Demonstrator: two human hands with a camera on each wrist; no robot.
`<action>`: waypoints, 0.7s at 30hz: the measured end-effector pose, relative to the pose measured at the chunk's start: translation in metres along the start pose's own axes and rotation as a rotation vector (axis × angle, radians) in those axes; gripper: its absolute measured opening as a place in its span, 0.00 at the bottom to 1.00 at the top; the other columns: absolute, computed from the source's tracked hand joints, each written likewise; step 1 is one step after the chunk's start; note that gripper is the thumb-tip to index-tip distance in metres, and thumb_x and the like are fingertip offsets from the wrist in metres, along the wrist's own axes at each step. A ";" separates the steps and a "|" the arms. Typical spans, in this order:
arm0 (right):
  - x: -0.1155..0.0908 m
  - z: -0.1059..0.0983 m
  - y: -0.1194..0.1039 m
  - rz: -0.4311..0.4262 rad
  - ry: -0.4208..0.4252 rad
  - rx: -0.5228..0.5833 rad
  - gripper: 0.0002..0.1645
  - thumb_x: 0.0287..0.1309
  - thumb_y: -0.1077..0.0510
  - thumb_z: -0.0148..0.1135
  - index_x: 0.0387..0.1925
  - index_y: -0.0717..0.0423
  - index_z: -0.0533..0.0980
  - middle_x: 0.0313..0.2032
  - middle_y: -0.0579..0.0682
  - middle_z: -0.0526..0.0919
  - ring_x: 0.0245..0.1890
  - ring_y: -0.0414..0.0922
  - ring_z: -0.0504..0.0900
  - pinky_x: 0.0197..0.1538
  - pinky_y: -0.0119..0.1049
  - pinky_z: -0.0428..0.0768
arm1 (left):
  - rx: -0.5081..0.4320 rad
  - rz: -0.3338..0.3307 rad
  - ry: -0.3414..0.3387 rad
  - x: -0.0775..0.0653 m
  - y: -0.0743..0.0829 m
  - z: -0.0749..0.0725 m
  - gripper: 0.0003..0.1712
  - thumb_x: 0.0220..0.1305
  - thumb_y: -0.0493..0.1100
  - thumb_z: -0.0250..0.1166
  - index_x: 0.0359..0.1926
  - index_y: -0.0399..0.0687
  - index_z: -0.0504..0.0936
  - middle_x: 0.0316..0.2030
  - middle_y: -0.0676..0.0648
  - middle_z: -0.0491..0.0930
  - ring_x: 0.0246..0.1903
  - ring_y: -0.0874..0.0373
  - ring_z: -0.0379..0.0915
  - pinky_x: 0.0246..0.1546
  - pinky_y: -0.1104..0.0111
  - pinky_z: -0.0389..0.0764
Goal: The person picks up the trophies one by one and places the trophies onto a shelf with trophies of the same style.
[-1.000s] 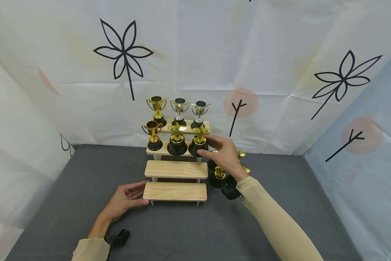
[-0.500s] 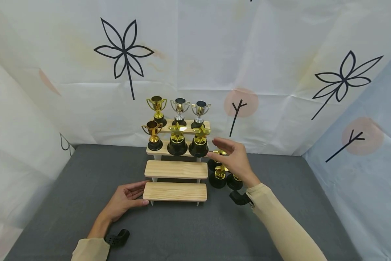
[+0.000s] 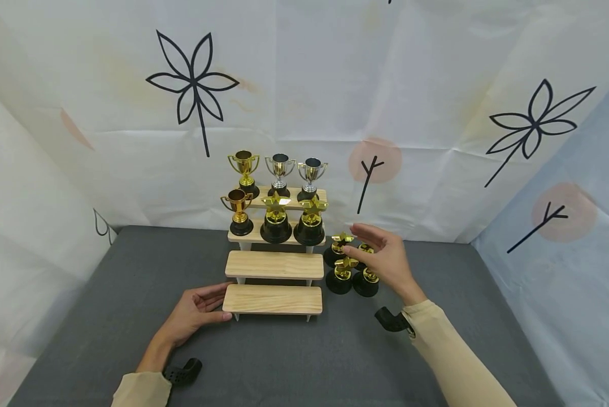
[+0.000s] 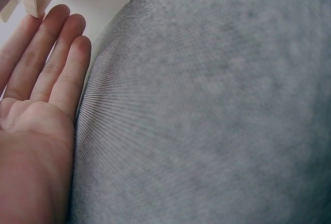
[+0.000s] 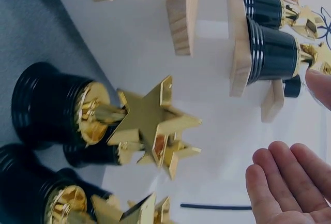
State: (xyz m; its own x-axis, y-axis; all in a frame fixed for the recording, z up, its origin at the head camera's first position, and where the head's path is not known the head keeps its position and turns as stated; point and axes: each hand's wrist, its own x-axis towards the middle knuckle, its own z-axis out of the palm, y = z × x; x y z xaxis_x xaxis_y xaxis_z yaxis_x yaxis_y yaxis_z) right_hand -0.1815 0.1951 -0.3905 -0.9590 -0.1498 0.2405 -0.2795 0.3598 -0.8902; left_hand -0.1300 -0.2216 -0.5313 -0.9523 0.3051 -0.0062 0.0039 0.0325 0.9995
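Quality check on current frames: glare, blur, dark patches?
Head: soft, even light, shelf looks clear. Left wrist: cloth blurry, darkening at right edge; left hand clearer. Right wrist: tilted sideways, shiny highlights on gold star.

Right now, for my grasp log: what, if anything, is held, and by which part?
Nothing appears gripped: the right hand is empty; the left hand touches the left end of the pale wooden bottom shelf.

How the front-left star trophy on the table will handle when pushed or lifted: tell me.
The trophy is likely stiff: its star has crisp edges. That glossy surface may be slippery. The broad base should resist tipping.
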 end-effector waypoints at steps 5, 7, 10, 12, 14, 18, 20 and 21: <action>-0.004 -0.009 0.007 -0.004 0.020 -0.015 0.35 0.55 0.57 0.78 0.63 0.62 0.77 0.60 0.59 0.81 0.61 0.57 0.79 0.65 0.56 0.77 | 0.001 0.000 0.002 -0.001 0.001 0.000 0.44 0.55 0.30 0.76 0.70 0.23 0.66 0.65 0.23 0.68 0.57 0.67 0.76 0.60 0.71 0.79; -0.007 -0.013 0.009 -0.009 0.028 -0.024 0.35 0.55 0.58 0.78 0.63 0.62 0.77 0.60 0.59 0.81 0.61 0.58 0.79 0.65 0.56 0.77 | 0.000 0.003 0.001 -0.001 0.000 0.000 0.44 0.55 0.30 0.76 0.69 0.23 0.66 0.65 0.23 0.68 0.57 0.66 0.77 0.60 0.71 0.79; -0.010 -0.018 0.012 -0.006 0.040 -0.023 0.34 0.55 0.59 0.78 0.63 0.63 0.77 0.60 0.59 0.81 0.61 0.57 0.79 0.64 0.45 0.80 | -0.002 0.006 0.000 0.000 0.000 0.000 0.44 0.55 0.30 0.76 0.69 0.23 0.66 0.64 0.24 0.69 0.57 0.66 0.77 0.61 0.71 0.78; -0.012 -0.022 0.015 0.000 0.044 -0.011 0.34 0.55 0.60 0.78 0.63 0.63 0.77 0.60 0.60 0.81 0.61 0.57 0.78 0.62 0.37 0.81 | -0.003 0.005 -0.001 0.000 0.000 0.001 0.44 0.55 0.30 0.76 0.70 0.24 0.66 0.64 0.24 0.69 0.57 0.66 0.77 0.61 0.71 0.78; -0.014 -0.025 0.017 0.010 0.047 -0.005 0.34 0.55 0.60 0.78 0.63 0.63 0.77 0.60 0.60 0.80 0.62 0.57 0.78 0.62 0.30 0.80 | -0.005 0.004 -0.001 0.000 0.000 0.001 0.44 0.55 0.30 0.76 0.70 0.24 0.66 0.65 0.24 0.69 0.57 0.66 0.76 0.61 0.71 0.78; -0.017 -0.031 0.023 0.019 0.056 -0.018 0.35 0.55 0.58 0.78 0.63 0.62 0.77 0.60 0.60 0.80 0.62 0.54 0.78 0.60 0.26 0.79 | -0.005 0.003 0.000 0.000 0.000 0.000 0.44 0.55 0.30 0.76 0.70 0.24 0.66 0.65 0.23 0.68 0.57 0.66 0.76 0.61 0.71 0.78; -0.019 -0.034 0.025 0.023 0.060 -0.028 0.35 0.56 0.58 0.78 0.64 0.62 0.76 0.60 0.60 0.80 0.62 0.54 0.78 0.59 0.25 0.79 | -0.004 0.003 0.001 0.000 0.000 0.000 0.44 0.55 0.30 0.76 0.70 0.24 0.66 0.65 0.23 0.68 0.57 0.66 0.76 0.61 0.71 0.78; -0.020 -0.035 0.026 0.025 0.063 -0.030 0.35 0.56 0.58 0.78 0.64 0.62 0.76 0.60 0.60 0.80 0.62 0.54 0.78 0.59 0.24 0.80 | -0.004 0.003 0.000 0.000 0.000 0.000 0.44 0.55 0.30 0.76 0.70 0.23 0.66 0.65 0.23 0.68 0.57 0.66 0.77 0.61 0.71 0.78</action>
State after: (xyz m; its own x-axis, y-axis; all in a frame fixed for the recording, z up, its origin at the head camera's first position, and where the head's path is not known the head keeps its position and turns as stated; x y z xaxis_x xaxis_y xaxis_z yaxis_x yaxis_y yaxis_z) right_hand -0.1713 0.2399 -0.4052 -0.9665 -0.0828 0.2428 -0.2556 0.3905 -0.8844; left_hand -0.1295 -0.2218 -0.5312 -0.9524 0.3049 -0.0029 0.0058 0.0276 0.9996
